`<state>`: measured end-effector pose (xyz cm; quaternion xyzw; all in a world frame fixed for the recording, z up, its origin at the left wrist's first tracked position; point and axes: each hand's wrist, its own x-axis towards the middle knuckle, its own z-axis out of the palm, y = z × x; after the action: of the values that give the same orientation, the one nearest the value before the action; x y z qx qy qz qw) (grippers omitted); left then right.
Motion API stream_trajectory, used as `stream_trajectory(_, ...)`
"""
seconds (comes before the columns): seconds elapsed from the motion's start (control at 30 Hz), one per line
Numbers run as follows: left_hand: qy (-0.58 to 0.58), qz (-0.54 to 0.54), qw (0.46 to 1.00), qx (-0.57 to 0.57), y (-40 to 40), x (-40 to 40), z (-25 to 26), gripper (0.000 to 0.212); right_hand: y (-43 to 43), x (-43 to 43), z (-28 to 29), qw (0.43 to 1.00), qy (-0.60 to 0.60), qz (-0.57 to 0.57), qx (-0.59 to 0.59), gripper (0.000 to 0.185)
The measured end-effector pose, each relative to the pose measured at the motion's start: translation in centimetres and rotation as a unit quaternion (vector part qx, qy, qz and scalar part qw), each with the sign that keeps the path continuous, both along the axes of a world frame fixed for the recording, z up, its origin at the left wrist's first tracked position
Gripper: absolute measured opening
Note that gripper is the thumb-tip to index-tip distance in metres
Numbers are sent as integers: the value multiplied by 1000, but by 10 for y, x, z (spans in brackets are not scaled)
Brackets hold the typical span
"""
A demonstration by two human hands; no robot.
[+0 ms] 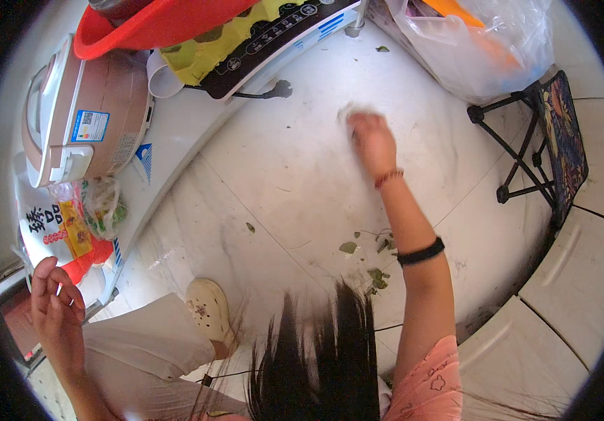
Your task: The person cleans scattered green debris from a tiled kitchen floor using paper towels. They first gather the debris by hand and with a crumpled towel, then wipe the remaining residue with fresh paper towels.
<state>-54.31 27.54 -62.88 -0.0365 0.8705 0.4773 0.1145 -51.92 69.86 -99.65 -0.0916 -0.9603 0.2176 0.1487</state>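
My right hand (374, 139) is stretched out low over the pale tiled floor (281, 179), blurred by motion. A small whitish wad (351, 110), perhaps a cloth or tissue, shows at its fingertips; its outline is too smeared to name surely. Green leaf scraps (378, 279) and thin stems lie on the tiles below that forearm. Another leaf (251, 227) lies farther left. My left hand (58, 310) is raised at the far left with loosely bent, parted fingers and nothing in it. It is near a printed plastic packet (49, 223) on the low shelf.
Left, a white low shelf (175, 142) carries a rice cooker (104, 100), a bagged green vegetable (104, 210), an induction cooker (265, 44), a yellow egg tray (196, 55) and a red basin (138, 26). A power plug (279, 89) hangs over the edge. Right stand a folding stool (562, 142) and a plastic bag (491, 58).
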Motion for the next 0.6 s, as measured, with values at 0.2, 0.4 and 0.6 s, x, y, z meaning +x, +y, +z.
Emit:
stream_trajectory(0.2,3,7,1000,-4,-9,-1,2,59,-36,79,25,978,-62,101,-173,28)
stream_trajectory(0.4,32,58,997,-50,-20,3,6,54,65,13,18,936,117,-241,-228,22)
stream_trajectory(0.6,20,74,995,-57,-33,9,19,52,105,-96,-8,959,162,-234,5,25)
